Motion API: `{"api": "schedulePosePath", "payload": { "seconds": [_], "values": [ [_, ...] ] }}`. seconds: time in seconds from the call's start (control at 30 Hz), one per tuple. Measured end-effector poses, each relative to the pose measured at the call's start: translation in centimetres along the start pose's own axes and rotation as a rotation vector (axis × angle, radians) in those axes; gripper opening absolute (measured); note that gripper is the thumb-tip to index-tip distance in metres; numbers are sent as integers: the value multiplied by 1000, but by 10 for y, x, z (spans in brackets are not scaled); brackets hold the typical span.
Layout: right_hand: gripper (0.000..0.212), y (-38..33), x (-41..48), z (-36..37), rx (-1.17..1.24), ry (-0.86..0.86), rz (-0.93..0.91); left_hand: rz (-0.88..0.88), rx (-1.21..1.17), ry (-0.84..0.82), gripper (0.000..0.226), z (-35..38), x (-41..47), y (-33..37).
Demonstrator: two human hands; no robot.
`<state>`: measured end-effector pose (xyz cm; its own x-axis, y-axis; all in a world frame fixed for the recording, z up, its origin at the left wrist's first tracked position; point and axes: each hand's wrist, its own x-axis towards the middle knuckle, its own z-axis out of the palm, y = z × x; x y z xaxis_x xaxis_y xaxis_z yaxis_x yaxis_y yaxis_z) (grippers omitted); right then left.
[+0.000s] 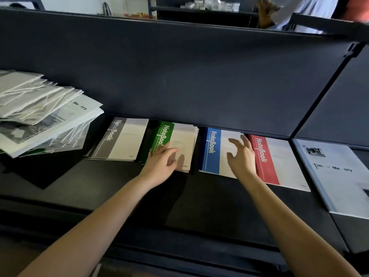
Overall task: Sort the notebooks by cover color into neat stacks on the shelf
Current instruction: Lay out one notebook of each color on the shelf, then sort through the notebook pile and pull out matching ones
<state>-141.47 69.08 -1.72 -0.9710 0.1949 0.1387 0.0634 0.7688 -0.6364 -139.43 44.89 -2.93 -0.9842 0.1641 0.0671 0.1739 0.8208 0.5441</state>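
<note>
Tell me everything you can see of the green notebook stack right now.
The green notebook stack lies flat on the dark shelf, between the grey stack and the blue stack. Its top cover has a green band with white "NoteBook" lettering beside a pale panel; it looks like thin card. Several copies sit beneath, their right edges fanned unevenly. The left hand rests on its near part, fingers fairly straight, covering part of the lettering.

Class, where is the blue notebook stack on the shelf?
In the head view, the blue stack lies right of centre, between the green stack and red stack, under the right hand.
</note>
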Motion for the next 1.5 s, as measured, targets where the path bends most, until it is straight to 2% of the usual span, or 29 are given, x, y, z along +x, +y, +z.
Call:
{"api": "schedulePosePath", "payload": {
  "seconds": [0.17,0.43,0.83,1.1,1.37,1.5],
  "values": [
    [44,-48,-3,23,55,-77,-173,6,-190,196,40,-23,-26,-20],
    [44,-170,-18,77,159,-197,-436,1,-168,515,39,-126,-58,-77],
    [41,-364,-46,181,287,-364,-716,-246,-158,765,41,-259,-141,-200],
    [40,-447,-54,236,287,-386,-819,-376,-249,765,39,-286,-163,-258],
    [66,-524,-49,287,164,-346,-845,-393,-364,697,39,-316,-163,-309],
    [75,-549,-40,303,-44,-325,-878,-386,-448,692,40,-320,-151,-335]
  ]
}}
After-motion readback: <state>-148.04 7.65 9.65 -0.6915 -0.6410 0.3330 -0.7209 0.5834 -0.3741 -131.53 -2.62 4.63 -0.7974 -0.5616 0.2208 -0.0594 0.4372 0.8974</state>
